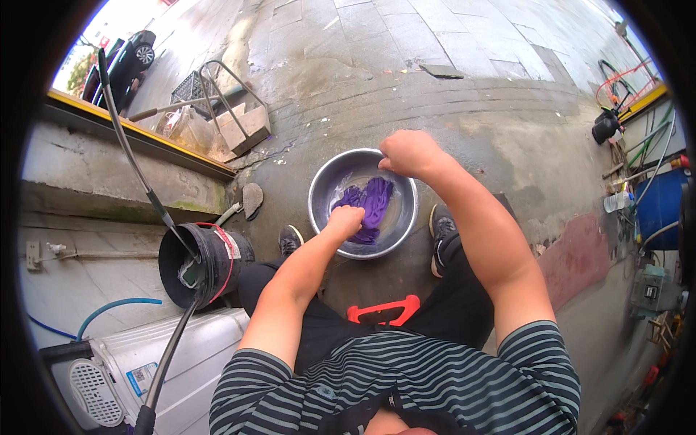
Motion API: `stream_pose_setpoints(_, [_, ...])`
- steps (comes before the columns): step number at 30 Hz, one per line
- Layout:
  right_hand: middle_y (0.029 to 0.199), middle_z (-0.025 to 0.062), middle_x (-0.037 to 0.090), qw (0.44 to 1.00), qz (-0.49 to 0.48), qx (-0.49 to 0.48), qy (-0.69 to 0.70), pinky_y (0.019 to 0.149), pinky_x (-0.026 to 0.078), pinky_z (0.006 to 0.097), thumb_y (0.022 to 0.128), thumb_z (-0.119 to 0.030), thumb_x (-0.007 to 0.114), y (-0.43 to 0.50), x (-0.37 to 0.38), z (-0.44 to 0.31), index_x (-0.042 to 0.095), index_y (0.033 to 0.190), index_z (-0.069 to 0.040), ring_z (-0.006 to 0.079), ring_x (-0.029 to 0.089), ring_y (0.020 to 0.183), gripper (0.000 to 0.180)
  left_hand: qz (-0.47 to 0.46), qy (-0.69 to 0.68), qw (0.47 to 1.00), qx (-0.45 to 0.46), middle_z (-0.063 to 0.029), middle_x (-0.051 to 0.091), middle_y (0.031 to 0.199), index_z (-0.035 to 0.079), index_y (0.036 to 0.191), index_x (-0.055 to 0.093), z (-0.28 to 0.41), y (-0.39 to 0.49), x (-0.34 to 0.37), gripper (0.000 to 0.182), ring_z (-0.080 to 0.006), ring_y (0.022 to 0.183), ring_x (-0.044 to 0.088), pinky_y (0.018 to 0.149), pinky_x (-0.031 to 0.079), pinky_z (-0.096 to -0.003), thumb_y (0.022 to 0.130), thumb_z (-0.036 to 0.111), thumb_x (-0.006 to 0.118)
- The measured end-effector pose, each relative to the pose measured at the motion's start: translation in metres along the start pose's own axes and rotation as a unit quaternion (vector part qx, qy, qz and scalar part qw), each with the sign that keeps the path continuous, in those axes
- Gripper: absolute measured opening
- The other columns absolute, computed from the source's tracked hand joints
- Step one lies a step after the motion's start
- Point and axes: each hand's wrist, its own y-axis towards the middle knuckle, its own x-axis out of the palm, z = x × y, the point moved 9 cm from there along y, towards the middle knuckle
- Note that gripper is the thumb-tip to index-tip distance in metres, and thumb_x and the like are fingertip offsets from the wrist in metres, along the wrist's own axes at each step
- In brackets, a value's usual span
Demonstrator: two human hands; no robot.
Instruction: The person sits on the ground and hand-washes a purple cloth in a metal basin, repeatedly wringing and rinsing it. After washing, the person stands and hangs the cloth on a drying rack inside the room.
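Note:
On the wet ground before me stands a round metal basin [405,217] with a purple cloth [378,201] in it. The cloth lies bunched and looks wet, with pale suds or water beside it. My left hand [347,220] is closed on the cloth's left part, inside the basin. Over the far right rim hovers my right hand [408,152], its fingers curled downward. Whether anything small is between those fingers is hidden from view.
A black bucket [239,261] with long-handled tools leans at left, near a white appliance [206,348]. A red plastic handle [410,310] shows between my legs. Farther off are a metal-handled dustpan [250,130], a blue barrel [658,206] and a parked car [122,68].

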Motion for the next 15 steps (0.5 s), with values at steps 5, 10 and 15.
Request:
stream_pose_setpoints(5, [0.104,0.0176,0.079,1.0,0.0,-0.004,-0.003,0.086,0.062,0.0464,0.092,-0.04,0.078,-0.009,0.001,0.011,0.081,0.105,-0.008,0.0355,0.076,0.102,0.035,-0.116,-0.108,0.981,-0.108,-0.0141,0.077,0.112,0.013,0.114,0.072,-0.011,-0.013,0.116,0.034,-0.0343,0.109,0.074,0.094,0.058,-0.0493,0.088,0.032,0.08])
stream_pose_setpoints(10, [0.104,0.0173,0.079,1.0,-0.002,-0.013,0.001,0.086,0.062,0.0467,0.092,-0.039,0.079,-0.016,-0.003,0.01,0.081,0.105,-0.007,0.0352,0.076,0.102,0.035,-0.135,-0.135,0.975,-0.116,-0.0161,0.077,0.113,0.012,0.116,0.069,0.002,-0.024,0.124,0.04,-0.0365,0.109,0.073,0.094,0.057,-0.0482,0.086,0.034,0.082])
stream_pose_setpoints(15, [0.106,0.0171,0.078,1.0,-0.013,-0.015,0.001,0.088,0.061,0.0465,0.092,-0.039,0.079,-0.022,-0.006,0.003,0.081,0.105,-0.007,0.0348,0.075,0.104,0.034,-0.028,-0.157,0.979,-0.131,-0.0197,0.076,0.108,0.009,0.114,0.069,-0.017,-0.001,-0.019,0.038,-0.0398,0.107,0.073,0.092,0.057,-0.0488,0.087,0.034,0.076])
